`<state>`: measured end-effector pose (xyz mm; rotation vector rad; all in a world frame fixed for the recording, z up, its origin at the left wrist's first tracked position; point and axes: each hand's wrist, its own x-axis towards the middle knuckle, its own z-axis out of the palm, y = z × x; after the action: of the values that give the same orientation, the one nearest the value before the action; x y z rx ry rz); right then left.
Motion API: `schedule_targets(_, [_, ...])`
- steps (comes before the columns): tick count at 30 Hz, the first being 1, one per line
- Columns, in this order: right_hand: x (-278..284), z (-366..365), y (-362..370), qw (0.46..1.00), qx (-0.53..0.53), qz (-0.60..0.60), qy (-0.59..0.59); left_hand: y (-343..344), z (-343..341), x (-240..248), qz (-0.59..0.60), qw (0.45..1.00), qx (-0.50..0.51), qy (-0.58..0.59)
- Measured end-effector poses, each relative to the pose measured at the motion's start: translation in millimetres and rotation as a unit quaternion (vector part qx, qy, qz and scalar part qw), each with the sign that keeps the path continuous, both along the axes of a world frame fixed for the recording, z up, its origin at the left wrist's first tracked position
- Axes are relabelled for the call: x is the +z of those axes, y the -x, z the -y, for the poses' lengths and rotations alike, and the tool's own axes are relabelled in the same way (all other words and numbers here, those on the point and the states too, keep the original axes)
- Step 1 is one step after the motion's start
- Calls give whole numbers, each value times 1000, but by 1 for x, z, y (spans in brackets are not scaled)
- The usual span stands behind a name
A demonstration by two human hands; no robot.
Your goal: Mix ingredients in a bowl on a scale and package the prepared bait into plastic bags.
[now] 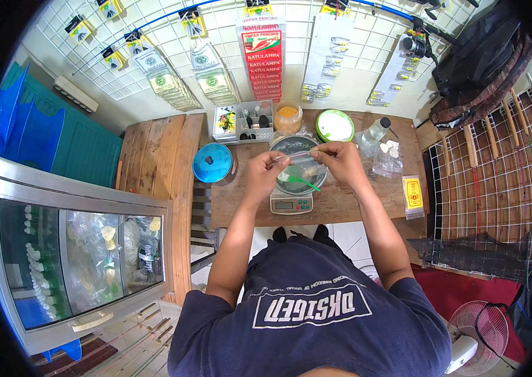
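My left hand [262, 173] and my right hand [344, 163] each pinch an end of a small clear plastic bag [296, 160], stretched between them. They hold it over a round bowl [324, 179]. A green spoon [304, 181] shows in the bowl below the bag, its handle pointing toward me. The bowl's contents are partly hidden by the bag and my fingers. Under the bowl is a white digital scale [291, 205] with a small display and buttons.
On the wooden table [241, 204] stand a blue-lidded pot [210, 163], a compartment box [254, 123], a jar of orange powder [288, 117], a green tub of white powder [335, 126] and a clear bottle [376, 129]. A clear bag [388, 160] and a yellow-labelled packet [413, 196] lie right.
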<state>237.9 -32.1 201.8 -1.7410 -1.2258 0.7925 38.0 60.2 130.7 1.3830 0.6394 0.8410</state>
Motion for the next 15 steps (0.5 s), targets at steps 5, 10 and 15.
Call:
schedule_targets(5, [-5, 5, -10, 1000, -6, -25, -7, 1, 0, 3, -27, 999, 20, -14])
schedule_targets(10, [-13, 7, -20, 998, -18, -54, -4, -8, 1, 4, -9, 999, 28, -12])
schedule_targets(15, [-14, 16, -54, 991, 96, 58, 66, -17, -2, 7, -123, 987, -71, -77])
